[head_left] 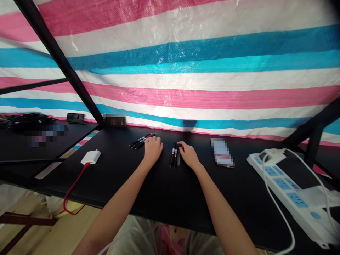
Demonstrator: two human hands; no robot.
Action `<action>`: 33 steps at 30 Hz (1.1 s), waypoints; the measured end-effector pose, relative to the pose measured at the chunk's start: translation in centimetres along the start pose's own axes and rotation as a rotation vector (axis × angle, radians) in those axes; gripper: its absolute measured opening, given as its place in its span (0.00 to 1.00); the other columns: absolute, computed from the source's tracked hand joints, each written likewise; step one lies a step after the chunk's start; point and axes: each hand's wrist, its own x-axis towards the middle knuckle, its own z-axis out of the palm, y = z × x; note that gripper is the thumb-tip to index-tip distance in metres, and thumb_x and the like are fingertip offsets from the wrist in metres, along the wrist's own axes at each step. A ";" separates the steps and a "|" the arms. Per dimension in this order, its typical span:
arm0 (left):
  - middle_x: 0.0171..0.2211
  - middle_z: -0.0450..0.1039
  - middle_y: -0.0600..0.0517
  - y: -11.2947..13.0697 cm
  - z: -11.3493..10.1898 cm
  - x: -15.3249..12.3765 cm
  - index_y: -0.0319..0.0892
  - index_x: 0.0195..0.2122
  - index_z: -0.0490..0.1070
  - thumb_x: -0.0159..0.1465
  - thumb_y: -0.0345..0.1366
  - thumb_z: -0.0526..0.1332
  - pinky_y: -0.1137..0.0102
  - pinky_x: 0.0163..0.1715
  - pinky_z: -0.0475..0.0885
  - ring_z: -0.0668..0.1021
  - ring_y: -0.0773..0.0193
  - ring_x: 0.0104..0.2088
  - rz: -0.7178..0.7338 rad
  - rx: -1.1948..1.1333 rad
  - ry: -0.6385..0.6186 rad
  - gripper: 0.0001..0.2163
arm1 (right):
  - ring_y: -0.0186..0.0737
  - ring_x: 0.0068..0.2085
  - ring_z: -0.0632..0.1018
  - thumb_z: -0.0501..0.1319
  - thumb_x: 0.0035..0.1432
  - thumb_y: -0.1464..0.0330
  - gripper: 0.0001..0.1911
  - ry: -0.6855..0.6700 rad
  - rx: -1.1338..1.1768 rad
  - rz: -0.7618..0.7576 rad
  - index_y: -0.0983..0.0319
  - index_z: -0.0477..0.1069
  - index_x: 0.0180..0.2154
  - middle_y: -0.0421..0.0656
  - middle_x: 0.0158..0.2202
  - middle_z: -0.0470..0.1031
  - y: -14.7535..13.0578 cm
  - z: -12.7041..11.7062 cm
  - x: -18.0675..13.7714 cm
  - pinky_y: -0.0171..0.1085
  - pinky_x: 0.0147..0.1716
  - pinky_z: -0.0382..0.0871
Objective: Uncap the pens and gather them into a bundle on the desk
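- Our left hand [153, 147] curls at the left pens [140, 142] on the counter [164, 191]; we cannot tell if it pinches.
- Our right hand [188, 155] bends beside the right pens [175, 156], grip likewise unclear.
- We judge them light, stiff, roll-prone; take mid-barrel.

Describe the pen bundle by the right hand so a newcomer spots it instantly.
On the black desk before the striped sheet, find the right hand. The pen bundle lies just left of it, between both hands. Unlike the slanted pens by the left hand, these point almost straight toward the striped sheet.
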 end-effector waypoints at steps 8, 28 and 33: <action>0.41 0.63 0.38 -4.9 0.5 0.5 0.36 0.40 0.64 0.61 0.40 0.47 0.61 0.38 0.57 0.64 0.48 0.44 -0.263 0.181 -0.020 0.13 | 0.36 0.31 0.71 0.49 0.56 0.69 0.16 0.004 0.114 0.004 0.57 0.64 0.46 0.40 0.30 0.71 0.3 0.0 0.1 0.32 0.30 0.58; 0.32 0.71 0.50 3.0 -1.0 -0.9 0.43 0.35 0.67 0.63 0.40 0.49 0.63 0.40 0.54 0.67 0.62 0.35 0.311 -0.142 0.203 0.11 | 0.24 0.16 0.61 0.57 0.48 0.54 0.21 0.110 1.082 0.107 0.62 0.74 0.37 0.42 0.29 0.71 1.4 0.1 1.3 0.29 0.13 0.46; 0.33 0.71 0.49 2.5 -0.9 -0.7 0.44 0.38 0.68 0.63 0.41 0.49 0.63 0.41 0.54 0.67 0.61 0.37 0.293 -0.125 0.172 0.11 | 0.25 0.15 0.58 0.56 0.50 0.55 0.24 0.123 1.090 0.131 0.62 0.71 0.44 0.35 0.14 0.61 1.2 -0.1 1.1 0.28 0.14 0.46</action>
